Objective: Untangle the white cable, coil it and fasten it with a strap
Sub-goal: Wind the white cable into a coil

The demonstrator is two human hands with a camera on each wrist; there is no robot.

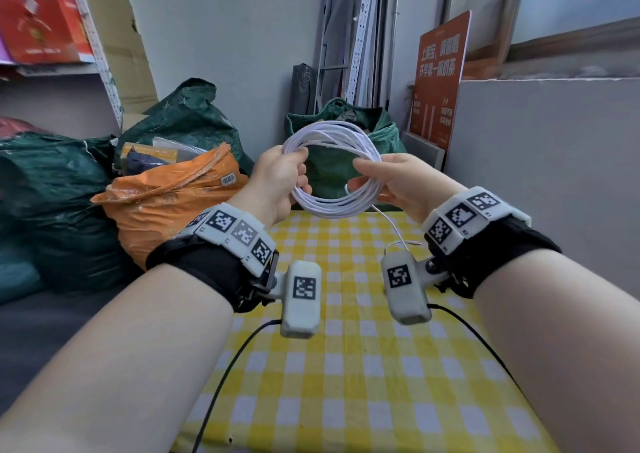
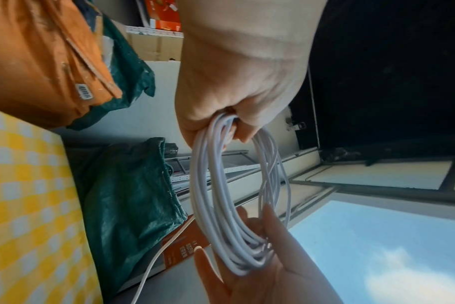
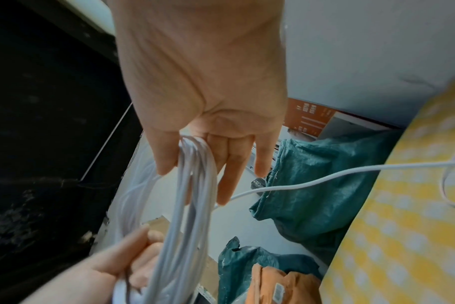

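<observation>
The white cable is wound into a round coil of several loops, held in the air over the far edge of the yellow checked table. My left hand grips the coil's left side in a fist. My right hand supports the right side. The coil lies in the fork between its thumb and straight fingers. A loose tail hangs from the coil to the table and ends in a plug. No strap shows in any view.
Left of the table stand an orange sack and dark green sacks. Another green sack stands behind the coil. An orange sign leans on the grey wall at the right. A shelf with boxes is at upper left.
</observation>
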